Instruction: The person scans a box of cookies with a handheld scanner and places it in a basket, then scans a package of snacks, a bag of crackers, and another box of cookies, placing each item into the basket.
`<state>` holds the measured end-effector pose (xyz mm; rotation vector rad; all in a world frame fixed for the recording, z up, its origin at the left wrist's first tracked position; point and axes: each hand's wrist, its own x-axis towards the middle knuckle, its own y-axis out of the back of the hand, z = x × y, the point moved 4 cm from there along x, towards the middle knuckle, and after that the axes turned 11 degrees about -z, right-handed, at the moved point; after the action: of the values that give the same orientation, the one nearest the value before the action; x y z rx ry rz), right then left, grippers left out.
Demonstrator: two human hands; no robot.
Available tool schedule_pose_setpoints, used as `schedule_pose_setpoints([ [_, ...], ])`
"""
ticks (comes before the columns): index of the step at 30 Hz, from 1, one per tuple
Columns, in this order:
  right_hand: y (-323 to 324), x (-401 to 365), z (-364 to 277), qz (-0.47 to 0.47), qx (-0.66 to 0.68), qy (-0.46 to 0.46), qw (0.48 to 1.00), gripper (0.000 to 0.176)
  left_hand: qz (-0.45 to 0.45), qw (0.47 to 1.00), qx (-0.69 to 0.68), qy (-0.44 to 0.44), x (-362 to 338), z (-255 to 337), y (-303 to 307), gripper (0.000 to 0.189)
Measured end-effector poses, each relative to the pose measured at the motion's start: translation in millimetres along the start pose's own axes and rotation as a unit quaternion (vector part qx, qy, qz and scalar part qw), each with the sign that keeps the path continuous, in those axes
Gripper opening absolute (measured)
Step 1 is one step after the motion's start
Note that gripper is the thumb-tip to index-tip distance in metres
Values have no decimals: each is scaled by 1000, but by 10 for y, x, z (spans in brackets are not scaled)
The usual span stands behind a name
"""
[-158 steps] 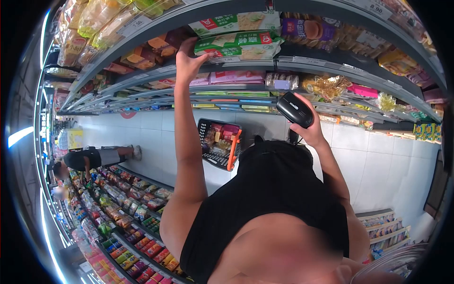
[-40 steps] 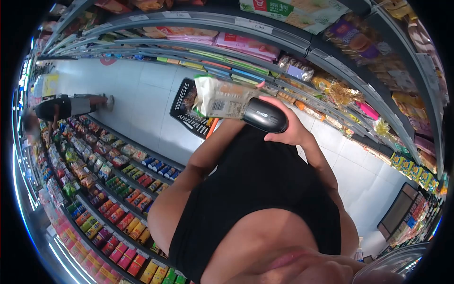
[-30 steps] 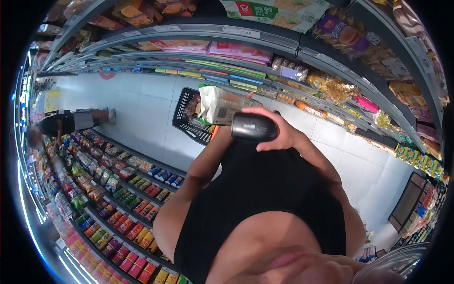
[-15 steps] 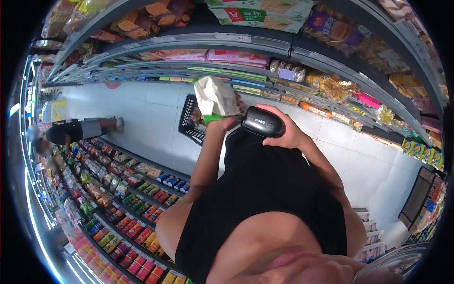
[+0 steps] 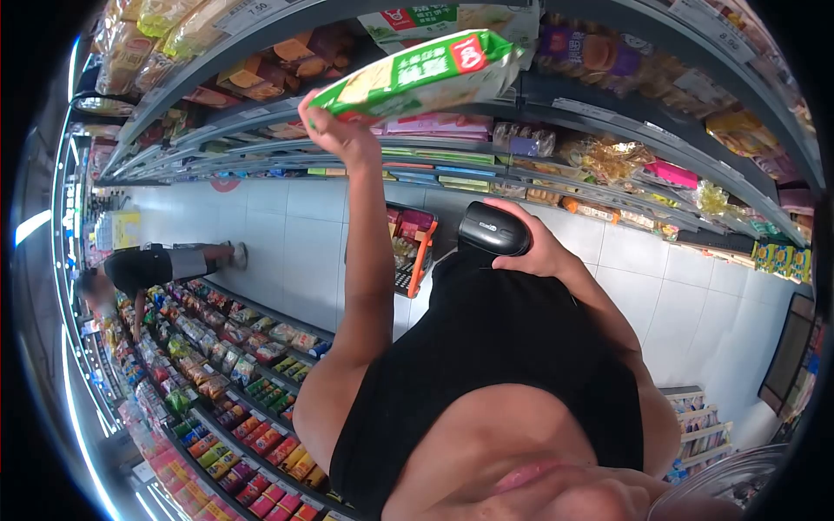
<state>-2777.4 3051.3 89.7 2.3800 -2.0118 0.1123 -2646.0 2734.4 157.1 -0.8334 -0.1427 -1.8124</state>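
Observation:
My left hand (image 5: 340, 135) is raised towards the shelf and closed on one end of a green and white biscuit package (image 5: 417, 80), its printed side showing. The package is in front of similar green and white packs (image 5: 391, 24) on the upper shelf. My right hand (image 5: 543, 247) is wrapped round a glossy black rounded device (image 5: 494, 228) near my waist. Between my arms, a black shopping basket (image 5: 407, 280) with an orange handle has packaged items inside; my body hides part of it.
Shelves of packaged breads and snacks (image 5: 599, 161) run across the top. Lower left, another rack holds rows of colourful packets (image 5: 261, 434). A person in a dark top (image 5: 139, 269) bends over that rack at the left. Pale floor tiles (image 5: 295, 243) lie between the shelves.
My left hand has moved up and left with the package, which now shows its green printed side. The device has shifted slightly right. The basket's orange handle has come into view.

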Motion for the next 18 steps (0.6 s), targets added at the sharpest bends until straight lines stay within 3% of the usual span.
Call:
schedule_pose_setpoints([
  [3, 13, -43, 15, 25, 1, 9, 1000, 96, -10, 997, 21, -74, 177, -190, -249, 58],
  [9, -8, -126, 31, 35, 5, 8, 999, 97, -121, 987, 61, -89, 334, -523, -423, 40],
  [12, 33, -169, -9, 23, -34, -17, 999, 97, -207, 971, 118, 21, 395, -520, -392, 39],
  [13, 44, -180, -1, 37, -24, -7, 999, 97, -233, 929, 281, -65, 509, -489, -352, 42],
  [15, 47, -201, 62, 61, -2, 12, 998, 97, -229, 891, 374, -121, 538, -457, -328, 44],
  [18, 35, -202, 126, 75, 21, 22, 997, 96, -163, 920, 355, -30, 424, -451, -305, 47],
])
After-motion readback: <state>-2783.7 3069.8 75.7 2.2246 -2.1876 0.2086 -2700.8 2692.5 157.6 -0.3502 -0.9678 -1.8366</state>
